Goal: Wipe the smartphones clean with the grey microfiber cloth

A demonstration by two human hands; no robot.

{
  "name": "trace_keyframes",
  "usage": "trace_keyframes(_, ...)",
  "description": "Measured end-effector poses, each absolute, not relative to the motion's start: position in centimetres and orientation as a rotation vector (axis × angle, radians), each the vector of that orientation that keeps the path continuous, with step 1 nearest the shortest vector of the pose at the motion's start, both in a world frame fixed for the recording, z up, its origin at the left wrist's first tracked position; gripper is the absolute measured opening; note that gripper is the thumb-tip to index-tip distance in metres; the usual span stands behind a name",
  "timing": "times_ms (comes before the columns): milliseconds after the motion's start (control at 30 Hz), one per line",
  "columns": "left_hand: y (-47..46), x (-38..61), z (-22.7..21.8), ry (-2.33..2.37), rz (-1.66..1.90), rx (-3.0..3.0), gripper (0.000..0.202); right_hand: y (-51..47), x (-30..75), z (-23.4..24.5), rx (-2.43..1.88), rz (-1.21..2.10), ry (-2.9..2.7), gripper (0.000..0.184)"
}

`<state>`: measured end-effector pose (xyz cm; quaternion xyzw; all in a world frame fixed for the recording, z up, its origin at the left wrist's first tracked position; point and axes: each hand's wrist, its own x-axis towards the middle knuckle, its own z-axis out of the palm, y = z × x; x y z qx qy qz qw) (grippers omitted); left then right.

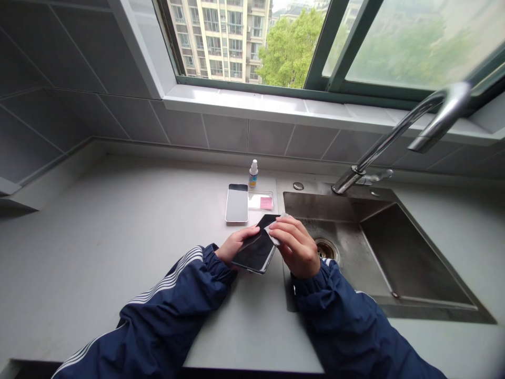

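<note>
A dark-screened tablet (pixel 254 253) is held above the counter, tilted, by my left hand (pixel 238 243), whose thumb lies on the screen's left edge. My right hand (pixel 298 246) pinches a white wipe (pixel 272 231) against the upper right part of the screen. Behind the tablet a smartphone (pixel 237 204) with a white rim lies flat on the counter. Beside it is a clear plastic case (pixel 255 201) with a pink piece (pixel 266 203) on it. A small white-capped spray bottle (pixel 253 173) stands upright just behind these.
To the right, a steel sink (pixel 379 252) is set into the pale counter (pixel 118 226), with a chrome faucet (pixel 379 142) at its back edge. A round metal button (pixel 299 186) sits near the sink's rear corner. A tiled wall and a window sill (pixel 256 105) run along the back.
</note>
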<state>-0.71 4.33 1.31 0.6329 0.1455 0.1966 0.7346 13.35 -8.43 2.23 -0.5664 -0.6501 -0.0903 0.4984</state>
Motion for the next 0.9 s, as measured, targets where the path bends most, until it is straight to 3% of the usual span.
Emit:
trace_keyframes(100,4.1,-1.0,1.2,0.315,0.16,1.186,0.073,-8.6,13.3,2.5,-1.32,-0.104,-1.421,0.024)
trace_keyframes(167,3.8,-1.2,1.2,0.337,0.162,1.135,0.062,-8.6,13.2,2.7,-1.32,-0.039,-1.237,0.02)
trace_keyframes(267,3.4,-1.4,1.2,0.423,0.466,1.356,0.034,-8.5,13.0,2.6,-1.322,0.036,-0.977,0.012)
trace_keyframes(333,3.2,-1.4,1.2,0.485,0.691,1.556,0.029,-8.4,13.0,2.6,-1.303,0.058,-0.912,0.013)
trace_keyframes(533,3.5,-1.6,1.7,0.298,1.113,1.918,0.056,-8.5,12.0,3.0,-1.251,0.172,-1.059,0.01)
trace_keyframes(667,3.7,-1.9,2.2,-0.035,1.22,1.974,0.045,-8.6,10.9,2.9,-1.214,0.19,-1.204,0.017)
trace_keyframes(900,3.4,-1.9,2.5,-0.119,1.1,1.881,0.039,-8.6,11.2,2.6,-1.315,-0.003,-1.191,0.024)
